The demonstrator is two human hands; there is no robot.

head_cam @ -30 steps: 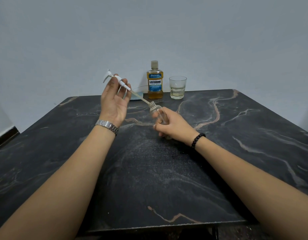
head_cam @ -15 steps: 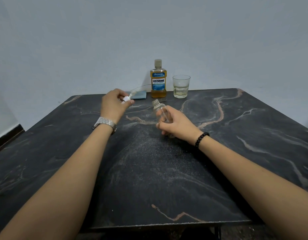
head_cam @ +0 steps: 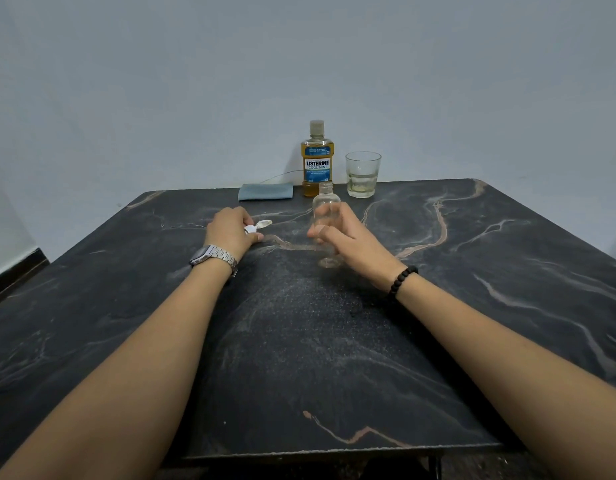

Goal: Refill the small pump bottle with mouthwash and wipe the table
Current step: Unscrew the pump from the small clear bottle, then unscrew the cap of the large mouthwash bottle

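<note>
A small clear bottle (head_cam: 324,209) stands upright on the black marble table (head_cam: 473,271), its neck uncapped. My right hand (head_cam: 348,237) wraps around its right side and holds it. The white pump head (head_cam: 256,227) lies low against the table to the left, under the fingers of my left hand (head_cam: 230,230), which grips it; its tube is hidden. Against the back wall an amber mouthwash bottle (head_cam: 317,161) with a blue label stands capped. A folded grey-blue cloth (head_cam: 266,191) lies to its left.
A drinking glass (head_cam: 362,174) with a little pale liquid stands right of the mouthwash bottle at the table's back edge. The table's front edge (head_cam: 334,452) runs close below my forearms. A pale wall rises right behind the table.
My left hand pulled the pump out of the small bottle and brought it down to the table on the left. My right hand set the tilted bottle upright.
</note>
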